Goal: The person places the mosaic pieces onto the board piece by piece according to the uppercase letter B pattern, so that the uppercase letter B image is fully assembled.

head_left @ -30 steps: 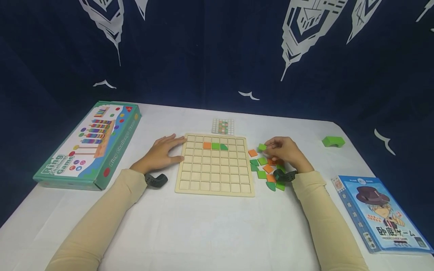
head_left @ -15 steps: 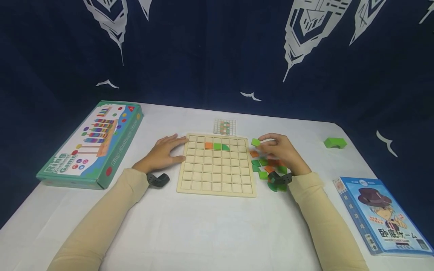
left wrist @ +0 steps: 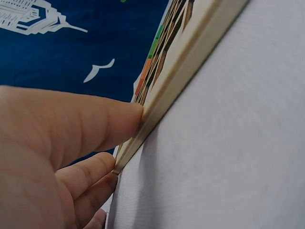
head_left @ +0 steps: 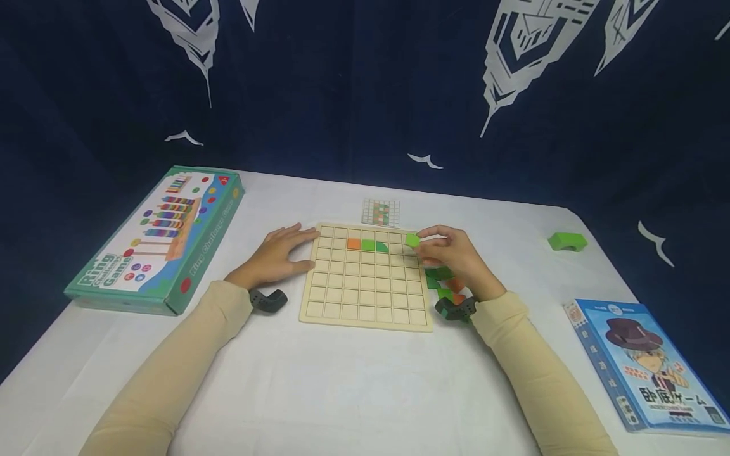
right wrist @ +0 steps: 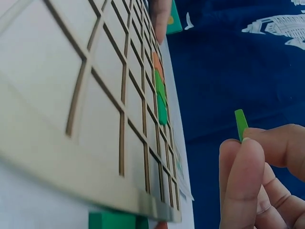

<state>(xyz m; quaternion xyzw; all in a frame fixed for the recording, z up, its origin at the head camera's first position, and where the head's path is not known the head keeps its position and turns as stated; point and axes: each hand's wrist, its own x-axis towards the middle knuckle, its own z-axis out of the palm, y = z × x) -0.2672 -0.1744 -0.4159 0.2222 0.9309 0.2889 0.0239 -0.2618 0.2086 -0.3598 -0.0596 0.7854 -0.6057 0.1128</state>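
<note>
A wooden grid board [head_left: 367,285] lies on the white table. In its second row from the back sit an orange square tile [head_left: 353,244], a green square tile [head_left: 368,246] and a darker green quarter-round tile [head_left: 382,247]. My left hand [head_left: 274,256] touches the board's left edge with thumb and fingertips, fingers spread; the left wrist view shows the thumb [left wrist: 114,119] against the rim. Above the board's back right corner, my right hand [head_left: 456,253] pinches a light green tile [right wrist: 241,124] between thumb and fingers. Loose green and orange tiles [head_left: 432,282] lie right of the board, partly hidden beneath that hand.
A small printed pattern card [head_left: 380,213] lies behind the board. On the left is a green-edged Ring Challenge Game box [head_left: 160,240]; on the right, a blue game box [head_left: 650,367]. A green arched block [head_left: 567,241] stands at the back right.
My right hand has moved left from the loose tiles to over the board's right edge, carrying the light green tile. My left hand stays on the board's left edge.
</note>
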